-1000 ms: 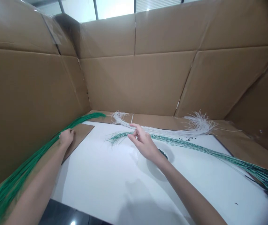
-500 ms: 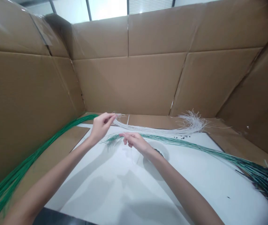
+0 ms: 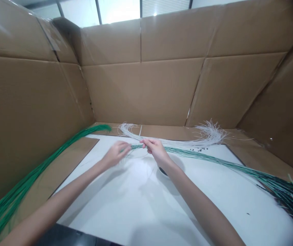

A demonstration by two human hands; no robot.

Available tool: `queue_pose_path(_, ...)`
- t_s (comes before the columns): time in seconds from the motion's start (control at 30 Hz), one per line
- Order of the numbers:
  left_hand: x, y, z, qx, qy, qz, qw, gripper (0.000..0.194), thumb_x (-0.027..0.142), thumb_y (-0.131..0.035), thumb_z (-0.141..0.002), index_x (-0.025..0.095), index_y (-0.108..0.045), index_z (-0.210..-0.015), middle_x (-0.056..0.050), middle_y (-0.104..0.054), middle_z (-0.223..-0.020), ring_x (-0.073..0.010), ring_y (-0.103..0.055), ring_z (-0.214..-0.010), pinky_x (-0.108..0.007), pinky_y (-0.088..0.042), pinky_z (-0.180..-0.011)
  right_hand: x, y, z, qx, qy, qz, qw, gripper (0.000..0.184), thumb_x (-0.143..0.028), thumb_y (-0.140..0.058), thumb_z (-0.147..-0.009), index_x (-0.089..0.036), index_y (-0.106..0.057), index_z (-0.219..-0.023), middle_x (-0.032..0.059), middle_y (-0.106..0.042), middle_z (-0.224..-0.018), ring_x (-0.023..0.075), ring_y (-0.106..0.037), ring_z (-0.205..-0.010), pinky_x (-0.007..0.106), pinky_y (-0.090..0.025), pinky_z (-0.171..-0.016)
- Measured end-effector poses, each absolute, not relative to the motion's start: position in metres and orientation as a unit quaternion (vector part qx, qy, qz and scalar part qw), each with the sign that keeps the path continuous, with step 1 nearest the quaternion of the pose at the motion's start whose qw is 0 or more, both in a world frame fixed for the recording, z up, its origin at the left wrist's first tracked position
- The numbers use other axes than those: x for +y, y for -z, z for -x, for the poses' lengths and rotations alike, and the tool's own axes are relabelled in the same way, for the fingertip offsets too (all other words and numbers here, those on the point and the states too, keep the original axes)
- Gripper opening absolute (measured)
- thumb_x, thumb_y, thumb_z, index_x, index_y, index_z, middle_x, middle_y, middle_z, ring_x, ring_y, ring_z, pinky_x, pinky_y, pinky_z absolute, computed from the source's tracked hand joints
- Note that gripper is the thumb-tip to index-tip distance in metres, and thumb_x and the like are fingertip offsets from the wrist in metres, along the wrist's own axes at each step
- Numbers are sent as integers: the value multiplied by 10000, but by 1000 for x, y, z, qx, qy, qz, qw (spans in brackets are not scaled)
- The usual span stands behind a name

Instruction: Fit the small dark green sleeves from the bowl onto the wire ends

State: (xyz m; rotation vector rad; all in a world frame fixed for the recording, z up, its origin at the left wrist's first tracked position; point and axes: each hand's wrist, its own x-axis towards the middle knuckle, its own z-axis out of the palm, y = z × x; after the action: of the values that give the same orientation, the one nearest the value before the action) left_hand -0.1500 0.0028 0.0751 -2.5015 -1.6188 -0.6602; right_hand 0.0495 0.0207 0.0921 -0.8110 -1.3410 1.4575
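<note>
Apparently: one fine strand, worked at the dark-tipped bundle's loose end

Right hand (image 3: 156,149): thumb and forefinger pressed together at the tips, seemingly pinching a fine strand (image 3: 139,157); the contact itself too small to confirm. Left hand (image 3: 114,155): motion-blurred, fingers pointing toward the right hand, thumb side uppermost. Cannot tell whether its tips meet or hold anything.

Fine strand: a faint pale curve between the hands, seen against the near side of the loose end of the dark-tipped green bundle (image 3: 249,170). Bundle taken as landmark from here on.

Step in hand, as I judge it: handling a single strand, right fingers steadying, left working near its other part. Next move would call for a firm right pinch and a precise left grip, without snagging the bundle.

Outward. Just nearer than the bundle, something dark (image 3: 163,171), mostly behind the right forearm (image 3: 187,186). Just beyond it, small dark bits (image 3: 199,149). Farther beyond, a bundle of white strands (image 3: 210,135), ends frayed. Well left of it, a bright green bundle (image 3: 33,176) along a cardboard sheet (image 3: 59,167). Beneath it, the white tabletop (image 3: 102,205); behind all, cardboard walls (image 3: 146,92).
</note>
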Motion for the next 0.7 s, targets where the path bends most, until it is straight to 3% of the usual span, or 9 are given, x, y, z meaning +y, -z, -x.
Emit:
queue_pose_path(0.07, 33, -71, 187, -644, 197, 732, 105, 357, 331, -337, -839, 151, -549, -1062, -94, -576, -1080, -212, -501, -1017, -332, -386, -882, 20, -91, -49, -554, -602, 332, 470, 321, -424, -551, -668, -117, -623, -730, -31, -425, -543, 53, -257, -455, 232, -158, -455)
queue_pose_path(0.13, 61, -65, 224, -685, 193, 690, 131, 430, 293, -374, -800, 47, -477, -1138, -194, -506, -1157, -293, -436, -1096, -410, -350, -896, 18, -91, -48, -562, -608, 333, 452, 329, -418, -544, -676, -110, -625, -756, -51, -355, -505, 55, -247, -457, 229, -155, -459)
queue_pose_path(0.23, 90, -54, 267, -708, 181, 663, 164, 539, 260, -416, -754, -10, -374, -1219, -243, -375, -1278, -334, -304, -1207, -447, -250, -962, 10, -96, -46, -581, -604, 338, 429, 324, -409, -536, -687, -110, -631, -768, -59, -295, -498, 60, -233, -468, 228, -152, -463)
queue_pose_path(0.37, 112, -40, 292, -691, 155, 680, 190, 654, 286, -455, -731, -24, -284, -1281, -225, -261, -1358, -319, -167, -1279, -444, -118, -1021, -1, -107, -45, -609, -600, 330, 401, 301, -403, -540, -696, -127, -633, -773, -44, -323, -524, 70, -271, -503, 224, -180, -471)
queue_pose_path(0.53, 140, -33, 302, -638, 108, 723, 241, 700, 273, -466, -736, 45, -192, -1339, -176, -210, -1392, -315, -134, -1287, -450, -58, -1022, -10, -126, -48, -630, -602, 331, 363, 234, -346, -518, -741, -151, -639, -789, -40, -350, -538, 68, -270, -504, 225, -220, -489)
queue_pose_path(0.6, 152, -34, 307, -647, 89, 724, 221, 669, 266, -479, -737, 102, -229, -1336, -154, -233, -1391, -312, -147, -1283, -450, -76, -1015, -11, -136, -56, -640, -585, 329, 375, 224, -345, -511, -755, -169, -644, -794, -31, -374, -558, 73, -281, -516, 229, -227, -494)
queue_pose_path(0.7, 168, -37, 319, -677, 57, 713, 174, 477, 309, -507, -735, 158, -468, -1186, -160, -468, -1234, -309, -359, -1181, -435, -196, -968, -8, -150, -81, -634, -523, 355, 447, 221, -357, -508, -766, -196, -647, -827, -26, -351, -553, 85, -286, -521, 241, -227, -489)
